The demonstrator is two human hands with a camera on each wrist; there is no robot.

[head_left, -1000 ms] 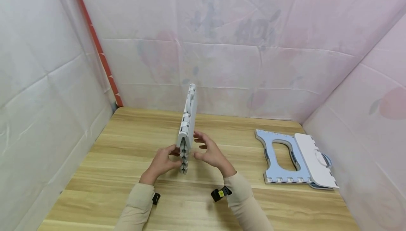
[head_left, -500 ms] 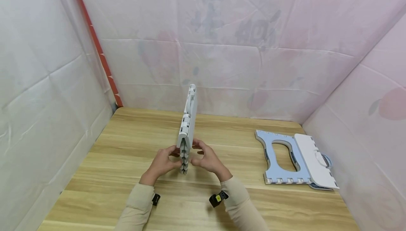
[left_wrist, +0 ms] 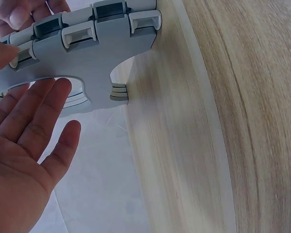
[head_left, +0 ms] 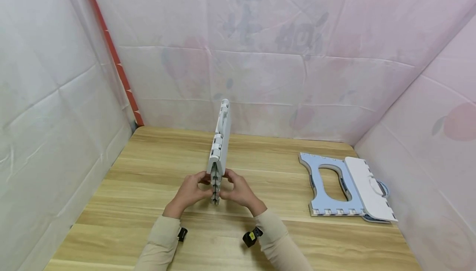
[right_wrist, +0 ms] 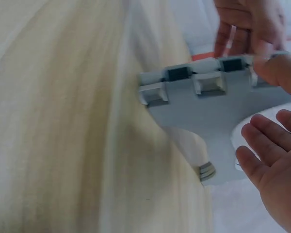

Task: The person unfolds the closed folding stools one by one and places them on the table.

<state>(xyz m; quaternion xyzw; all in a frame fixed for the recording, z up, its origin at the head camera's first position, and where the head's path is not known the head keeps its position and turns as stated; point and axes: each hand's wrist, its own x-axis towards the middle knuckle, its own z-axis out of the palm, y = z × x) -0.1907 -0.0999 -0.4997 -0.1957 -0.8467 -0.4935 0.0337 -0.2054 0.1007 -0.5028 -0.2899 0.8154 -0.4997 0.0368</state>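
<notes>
A folding stool (head_left: 222,139), white and grey and folded nearly flat, stands on edge in the middle of the wooden table. My left hand (head_left: 189,192) holds its near lower part from the left, with the thumb at the hinged edge. From the other side, my right hand (head_left: 239,190) has its thumb on the same edge and its fingers by the panel. In the left wrist view, the fingers of the left hand (left_wrist: 19,155) lie at the cutout of the grey leg panel (left_wrist: 102,63). The right wrist view shows the right hand (right_wrist: 281,174) beside the leg panel (right_wrist: 218,107).
A second folding stool lies flat at the table's right, with a light-blue leg panel (head_left: 357,190) and a white top (head_left: 372,196). The wooden table (head_left: 130,205) is bounded by sheet-covered walls at the left, back and right. A red strip (head_left: 120,72) runs along the left corner.
My right hand has moved left, from beside the folding stool to its near edge, and now touches it. The left hand and both stools have stayed in place.
</notes>
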